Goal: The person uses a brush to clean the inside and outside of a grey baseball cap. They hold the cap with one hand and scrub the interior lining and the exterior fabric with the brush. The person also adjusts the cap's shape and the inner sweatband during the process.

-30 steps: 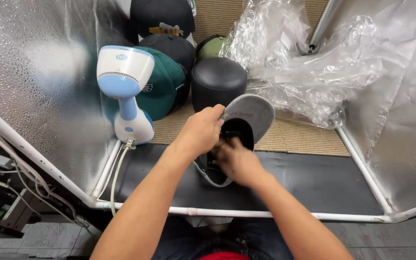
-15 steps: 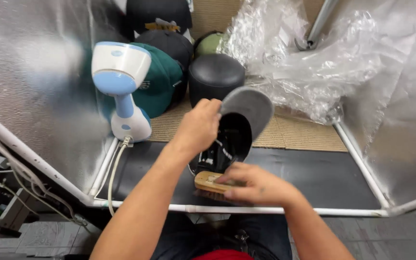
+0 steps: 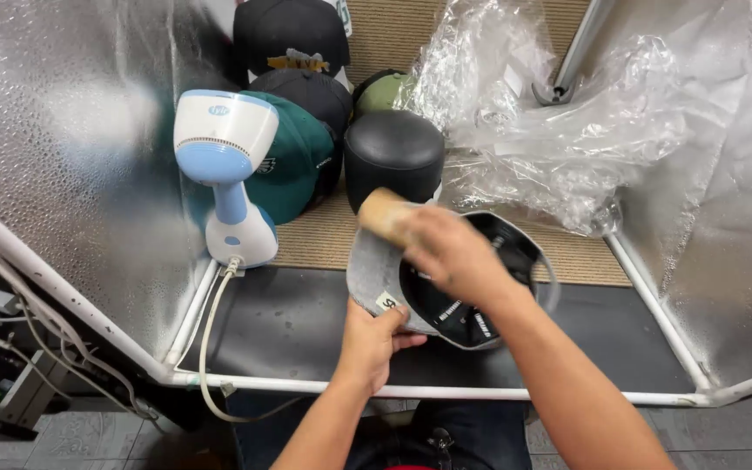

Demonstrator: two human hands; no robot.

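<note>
Enclosure: reflective silver panels (image 3: pixel 63 174) on a white tube frame (image 3: pixel 446 390) wall in the work area on three sides; the floor is a tan woven mat (image 3: pixel 324 244) at the back with a black mat (image 3: pixel 289 322) in front.

Crumpled clear plastic sheet (image 3: pixel 567 122) lies at the back right, pushed away from the working spot.

Row of caps at the back left: a black cap with a gold emblem (image 3: pixel 293 39), a green cap (image 3: pixel 293 157), an olive cap (image 3: pixel 382 90), and a black domed form (image 3: pixel 393 157) just behind the hands. They are bunched together, leaving the front mat for the hands.

White and blue handheld steamer (image 3: pixel 224 165) stands upright on its base beside the green cap, cord trailing over the frame.

Cap in work: a black cap with a grey underbrim (image 3: pixel 463 305), held upside down above the black mat so the inside faces the camera.

Left hand (image 3: pixel 376 344): fingers closed on the grey brim edge, steadying the cap from below.

Right hand (image 3: pixel 450 252): fingers wrapped around a tan wooden brush (image 3: pixel 382 211), held over the brim; motion blur hides where it touches.
</note>
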